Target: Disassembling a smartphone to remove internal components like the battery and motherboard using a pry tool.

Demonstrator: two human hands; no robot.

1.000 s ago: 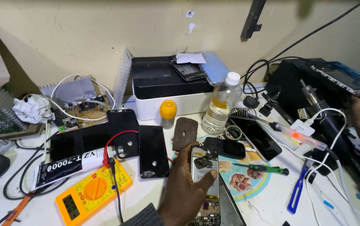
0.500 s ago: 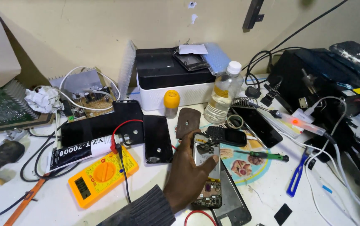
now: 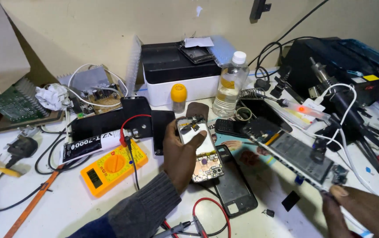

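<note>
An opened phone (image 3: pixel 199 150) was gripped by the left hand (image 3: pixel 180 152), a long board (image 3: pixel 302 159) by the right hand (image 3: pixel 363 211), right of the yellow multimeter (image 3: pixel 112 167) on the white table (image 3: pixel 66 205).

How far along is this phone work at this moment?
Done: the phone is opened, its insides exposed. In hand: the left hand holds it, and the right hand holds a long flat part. Left: the black cover lies on the table, unfitted.

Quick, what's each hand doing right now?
Left hand: closed around an opened phone.
Right hand: holding a long phone part by its end.
</note>
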